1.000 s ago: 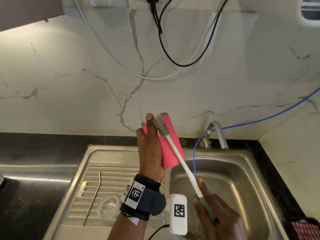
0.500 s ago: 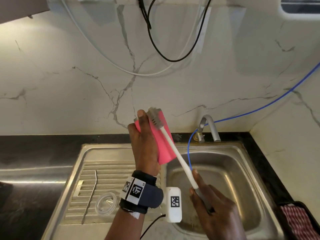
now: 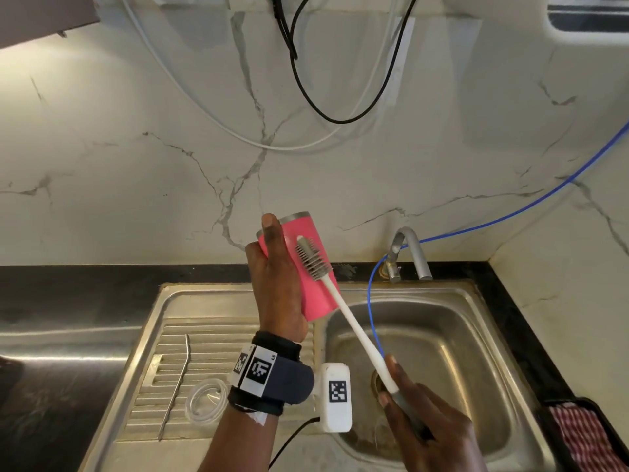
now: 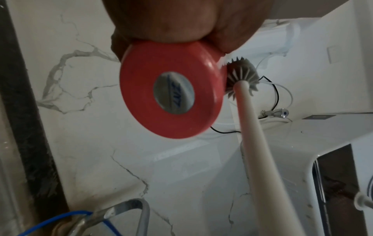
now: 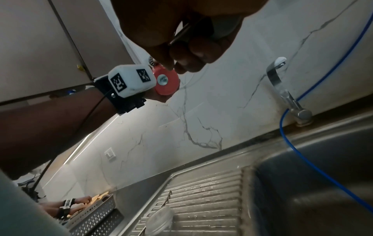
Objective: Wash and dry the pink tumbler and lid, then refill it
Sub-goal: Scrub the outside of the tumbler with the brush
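Brush working on tumbler, held above the sink.
Left hand (image 3: 277,284) is gripping the pink tumbler (image 3: 308,267), fingers wrapping its wall, tilted over the sink (image 3: 476,352) edge. Right hand (image 3: 432,424) fingers are clamping the bottle brush (image 3: 343,308) handle; bristles are touching the tumbler's outer side. Clear lid (image 3: 207,401) and metal straw (image 3: 175,383) are lying on the drainboard.

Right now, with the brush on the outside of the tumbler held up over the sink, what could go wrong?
The left hand holds the pink tumbler one-handed in the air; brush pressure on its side could push it loose, dropping it towards the sink.

The right hand grips the bottle brush at the far end of its long handle, so the head may skid off the tumbler.

The blue hose hangs beside the handle and could snag.
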Available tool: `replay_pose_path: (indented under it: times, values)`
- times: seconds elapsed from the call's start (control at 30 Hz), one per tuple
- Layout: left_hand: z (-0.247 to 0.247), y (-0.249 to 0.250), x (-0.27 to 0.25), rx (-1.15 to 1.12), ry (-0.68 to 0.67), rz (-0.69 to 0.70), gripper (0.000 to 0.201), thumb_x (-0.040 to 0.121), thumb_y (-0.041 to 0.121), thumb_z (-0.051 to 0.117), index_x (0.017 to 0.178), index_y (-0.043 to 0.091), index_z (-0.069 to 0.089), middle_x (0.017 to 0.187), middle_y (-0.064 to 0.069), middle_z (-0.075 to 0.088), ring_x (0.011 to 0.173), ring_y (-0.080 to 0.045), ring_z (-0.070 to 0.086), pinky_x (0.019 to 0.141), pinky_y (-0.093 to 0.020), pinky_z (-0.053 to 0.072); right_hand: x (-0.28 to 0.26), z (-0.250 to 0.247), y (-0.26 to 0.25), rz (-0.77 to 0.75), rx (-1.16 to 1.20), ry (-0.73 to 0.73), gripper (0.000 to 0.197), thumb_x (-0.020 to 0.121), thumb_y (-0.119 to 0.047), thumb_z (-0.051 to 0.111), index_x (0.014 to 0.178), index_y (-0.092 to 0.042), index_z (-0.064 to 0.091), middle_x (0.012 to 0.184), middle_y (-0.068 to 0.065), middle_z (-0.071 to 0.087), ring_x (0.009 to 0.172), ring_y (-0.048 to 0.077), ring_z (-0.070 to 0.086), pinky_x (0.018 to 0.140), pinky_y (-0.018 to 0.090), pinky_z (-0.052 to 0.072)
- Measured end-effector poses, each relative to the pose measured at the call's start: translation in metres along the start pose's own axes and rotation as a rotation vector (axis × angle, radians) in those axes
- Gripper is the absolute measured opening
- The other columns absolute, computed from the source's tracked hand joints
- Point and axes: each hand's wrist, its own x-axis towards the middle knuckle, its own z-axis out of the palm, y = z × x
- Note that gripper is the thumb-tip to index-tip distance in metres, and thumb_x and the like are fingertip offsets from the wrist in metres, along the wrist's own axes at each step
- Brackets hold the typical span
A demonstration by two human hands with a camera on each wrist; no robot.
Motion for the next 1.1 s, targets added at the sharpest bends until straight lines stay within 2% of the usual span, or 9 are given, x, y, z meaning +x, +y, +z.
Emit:
replay_pose_path:
  times: [0.2,0.3,0.4,0.57,0.7,0.8,0.93,1.03,1.1]
  values:
    - [0.009,-0.008,-0.015,-0.005,-0.079,-0.046,0.064,0.076,0.089,0.046,0.115,0.039,0.051,0.118,-0.005,0.067,0.105,-0.030,0.073,0.091,-0.057,0.063,0.022,0.011,-0.005,0.019,0.039,0.080,0.068,0.085,-0.021,0.078,0.146,-0.041,0.055,0.087,-0.016,0.068,0.066,0.003,0.063,0.065,0.011,0.049]
    - [0.005,-0.004,-0.006,-0.027,-0.062,-0.011,0.067,0.082,0.085,0.043,0.121,0.031,0.051,0.113,-0.008,0.067,0.096,-0.029,0.075,0.084,-0.052,0.065,0.008,0.007,-0.002,0.050,0.021,0.050,0.068,0.086,-0.018,0.084,0.141,-0.049,0.059,0.087,-0.012,0.071,0.063,0.006,0.064,0.063,0.012,0.049]
    - [0.001,-0.003,0.002,-0.041,-0.034,-0.021,0.082,0.077,0.087,0.042,0.132,0.026,0.049,0.110,-0.010,0.068,0.090,-0.027,0.076,0.077,-0.048,0.066,-0.002,0.001,0.002,0.069,0.019,0.023,0.063,0.085,-0.022,0.082,0.138,-0.050,0.061,0.095,-0.014,0.074,0.066,0.007,0.068,0.063,0.017,0.053]
    - [0.007,-0.010,-0.012,-0.012,-0.088,-0.045,0.066,0.077,0.089,0.047,0.117,0.036,0.053,0.119,-0.007,0.066,0.106,-0.032,0.072,0.091,-0.058,0.063,0.022,0.009,-0.005,0.067,0.034,0.088,0.068,0.087,-0.024,0.078,0.145,-0.047,0.052,0.091,-0.019,0.070,0.069,0.001,0.066,0.066,0.015,0.053]
    - [0.003,-0.009,-0.001,-0.061,-0.057,-0.036,0.087,0.079,0.097,0.050,0.130,0.027,0.056,0.120,-0.018,0.070,0.100,-0.037,0.076,0.084,-0.060,0.065,0.008,0.009,-0.001,0.078,0.039,0.060,0.066,0.086,-0.017,0.083,0.140,-0.048,0.059,0.090,-0.016,0.073,0.065,0.000,0.065,0.066,0.008,0.048]
    - [0.000,-0.008,0.005,-0.090,-0.016,-0.068,0.087,0.077,0.091,0.048,0.134,0.026,0.054,0.119,-0.016,0.072,0.098,-0.033,0.078,0.083,-0.056,0.066,0.001,0.004,0.004,0.080,0.028,0.025,0.071,0.083,-0.014,0.086,0.138,-0.051,0.060,0.098,-0.017,0.075,0.072,-0.001,0.071,0.069,0.012,0.052]
    - [0.010,-0.020,-0.012,-0.035,-0.097,-0.096,0.080,0.078,0.094,0.051,0.124,0.029,0.056,0.119,-0.011,0.070,0.105,-0.034,0.074,0.089,-0.060,0.064,0.025,0.010,0.002,0.092,0.086,0.076,0.064,0.089,-0.021,0.076,0.145,-0.043,0.055,0.087,-0.018,0.071,0.067,0.004,0.069,0.065,0.022,0.056]
    - [0.014,-0.027,-0.017,-0.022,-0.141,-0.110,0.085,0.072,0.096,0.056,0.125,0.030,0.058,0.119,-0.011,0.071,0.105,-0.034,0.075,0.090,-0.065,0.062,0.032,0.014,0.000,0.055,0.092,0.089,0.061,0.089,-0.016,0.076,0.145,-0.033,0.059,0.078,-0.022,0.065,0.059,0.001,0.061,0.061,0.012,0.050]
    - [0.012,-0.024,-0.010,-0.035,-0.126,-0.105,0.093,0.068,0.099,0.057,0.128,0.028,0.059,0.120,-0.016,0.072,0.103,-0.037,0.077,0.088,-0.066,0.062,0.022,0.010,0.001,0.076,0.081,0.054,0.060,0.089,-0.018,0.081,0.140,-0.043,0.061,0.079,-0.018,0.067,0.058,0.000,0.058,0.061,0.009,0.047]
